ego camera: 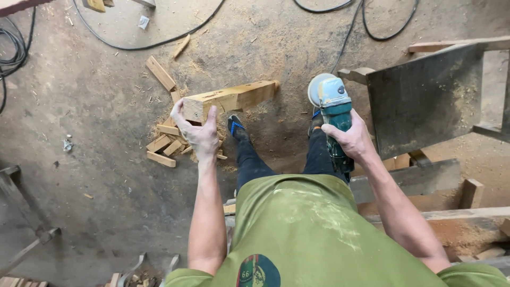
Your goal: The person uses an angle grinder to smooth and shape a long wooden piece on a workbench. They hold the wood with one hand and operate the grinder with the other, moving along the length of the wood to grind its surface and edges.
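Left hand [199,133] grips the near end of a squared timber block [231,99]; right hand [350,139] is closed around an angle grinder [332,103], its disc clear of the wood. Offcuts [162,149] lie below the left hand; grinding appears not yet begun.

Dusty concrete floor [95,106], strewn with sawdust. Black cables [149,45] run beyond a pile of wood offcuts [164,146]. Right of the pile stands a dark wooden bench [425,101], with planks [467,215] below it.

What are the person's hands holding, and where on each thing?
The left hand grips the wooden beam by its near end; the right hand holds the angle grinder around its body.
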